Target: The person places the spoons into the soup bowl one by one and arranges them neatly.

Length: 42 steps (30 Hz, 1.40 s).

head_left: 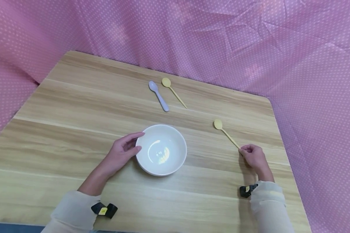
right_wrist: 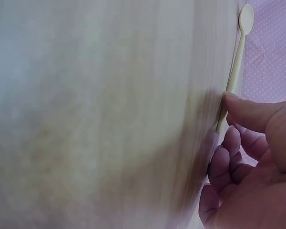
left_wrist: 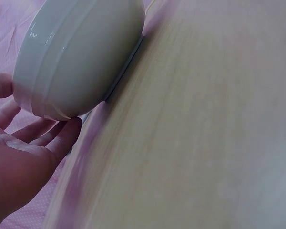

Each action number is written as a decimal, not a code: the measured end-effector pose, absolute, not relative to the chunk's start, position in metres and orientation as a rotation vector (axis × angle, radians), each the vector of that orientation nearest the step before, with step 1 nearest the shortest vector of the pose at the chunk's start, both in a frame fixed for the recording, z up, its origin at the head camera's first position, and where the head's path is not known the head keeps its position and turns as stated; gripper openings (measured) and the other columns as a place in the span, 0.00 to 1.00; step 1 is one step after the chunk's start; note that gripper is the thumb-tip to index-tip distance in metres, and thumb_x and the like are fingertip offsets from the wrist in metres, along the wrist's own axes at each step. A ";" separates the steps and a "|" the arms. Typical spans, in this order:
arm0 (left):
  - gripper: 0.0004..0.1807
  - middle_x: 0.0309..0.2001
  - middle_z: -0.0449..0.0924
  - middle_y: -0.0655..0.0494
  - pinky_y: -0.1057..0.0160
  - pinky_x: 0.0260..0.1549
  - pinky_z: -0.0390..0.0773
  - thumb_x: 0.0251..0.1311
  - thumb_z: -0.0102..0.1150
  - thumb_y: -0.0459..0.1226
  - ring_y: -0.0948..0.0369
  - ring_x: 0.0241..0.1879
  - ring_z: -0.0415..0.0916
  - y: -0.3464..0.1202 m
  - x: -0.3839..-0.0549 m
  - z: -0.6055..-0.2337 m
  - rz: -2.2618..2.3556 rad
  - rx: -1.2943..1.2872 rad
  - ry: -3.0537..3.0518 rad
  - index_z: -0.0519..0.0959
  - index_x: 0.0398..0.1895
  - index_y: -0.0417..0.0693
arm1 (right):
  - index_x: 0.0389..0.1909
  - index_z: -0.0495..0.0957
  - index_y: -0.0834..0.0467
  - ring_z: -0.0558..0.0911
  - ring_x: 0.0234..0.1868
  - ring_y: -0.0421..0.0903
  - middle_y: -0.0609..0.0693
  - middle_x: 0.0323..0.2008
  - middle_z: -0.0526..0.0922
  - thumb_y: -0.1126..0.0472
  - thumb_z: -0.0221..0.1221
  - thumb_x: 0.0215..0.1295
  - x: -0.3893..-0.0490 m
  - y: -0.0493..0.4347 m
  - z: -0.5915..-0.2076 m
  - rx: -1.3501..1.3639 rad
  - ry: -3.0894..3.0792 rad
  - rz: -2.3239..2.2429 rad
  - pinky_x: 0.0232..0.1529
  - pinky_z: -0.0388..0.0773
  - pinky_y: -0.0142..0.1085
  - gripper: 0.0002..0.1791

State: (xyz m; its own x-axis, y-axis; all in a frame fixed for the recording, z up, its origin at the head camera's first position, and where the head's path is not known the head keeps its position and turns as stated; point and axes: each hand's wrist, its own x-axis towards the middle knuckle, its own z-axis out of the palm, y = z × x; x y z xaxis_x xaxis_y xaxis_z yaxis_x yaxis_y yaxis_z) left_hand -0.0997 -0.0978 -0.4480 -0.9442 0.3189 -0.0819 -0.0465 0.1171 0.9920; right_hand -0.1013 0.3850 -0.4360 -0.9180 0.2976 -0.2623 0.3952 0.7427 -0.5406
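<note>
A white bowl (head_left: 160, 150) stands upright on the table, glossy inside, with nothing in it. At its left side my left hand (head_left: 121, 153) grips it, thumb at the rim; in the left wrist view the fingers (left_wrist: 66, 136) lie against the outer wall (left_wrist: 86, 52). Off to the right, my right hand (head_left: 253, 157) pinches the handle end of a yellow spoon (head_left: 218, 124) between thumb and fingers. The right wrist view shows that spoon (right_wrist: 236, 71) lying close along the tabletop, its bowl end pointing away from the hand.
Beyond the bowl a lilac spoon (head_left: 158, 96) and a second yellow spoon (head_left: 174, 93) lie side by side. The wood-grain table (head_left: 75, 113) has rounded far corners. Pink dotted cloth (head_left: 175, 35) hangs behind it and at both sides.
</note>
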 end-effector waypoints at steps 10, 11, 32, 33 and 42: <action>0.25 0.69 0.62 0.52 0.70 0.61 0.64 0.64 0.55 0.34 0.55 0.69 0.59 -0.098 -0.099 -0.448 1.908 0.264 2.119 0.68 0.65 0.48 | 0.41 0.75 0.69 0.71 0.32 0.44 0.52 0.30 0.76 0.59 0.55 0.66 -0.101 0.384 -0.435 0.474 2.772 -0.856 0.32 0.70 0.31 0.14; 0.24 0.69 0.62 0.52 0.70 0.61 0.65 0.64 0.55 0.35 0.55 0.69 0.59 -0.098 -0.099 -0.448 1.907 0.263 2.120 0.68 0.65 0.48 | 0.41 0.75 0.69 0.71 0.32 0.44 0.52 0.30 0.76 0.59 0.55 0.66 -0.101 0.384 -0.435 0.471 2.772 -0.856 0.32 0.69 0.31 0.14; 0.25 0.68 0.62 0.52 0.72 0.60 0.66 0.64 0.55 0.34 0.54 0.68 0.60 -0.096 -0.099 -0.447 1.937 0.274 2.097 0.68 0.64 0.48 | 0.45 0.73 0.68 0.71 0.34 0.45 0.54 0.34 0.75 0.57 0.50 0.70 -0.099 0.387 -0.425 0.415 2.740 -0.839 0.32 0.70 0.31 0.16; 0.25 0.69 0.62 0.52 0.72 0.60 0.66 0.64 0.55 0.34 0.54 0.68 0.60 -0.096 -0.099 -0.446 1.936 0.273 2.097 0.68 0.64 0.48 | 0.45 0.73 0.68 0.71 0.34 0.45 0.54 0.34 0.75 0.57 0.50 0.70 -0.099 0.388 -0.426 0.414 2.744 -0.838 0.32 0.70 0.31 0.16; 0.24 0.69 0.62 0.52 0.71 0.60 0.66 0.64 0.55 0.34 0.54 0.68 0.60 -0.096 -0.097 -0.447 1.936 0.240 2.093 0.68 0.64 0.48 | 0.47 0.72 0.69 0.70 0.32 0.41 0.52 0.33 0.74 0.59 0.49 0.70 -0.099 0.389 -0.429 0.425 2.779 -0.955 0.30 0.71 0.27 0.16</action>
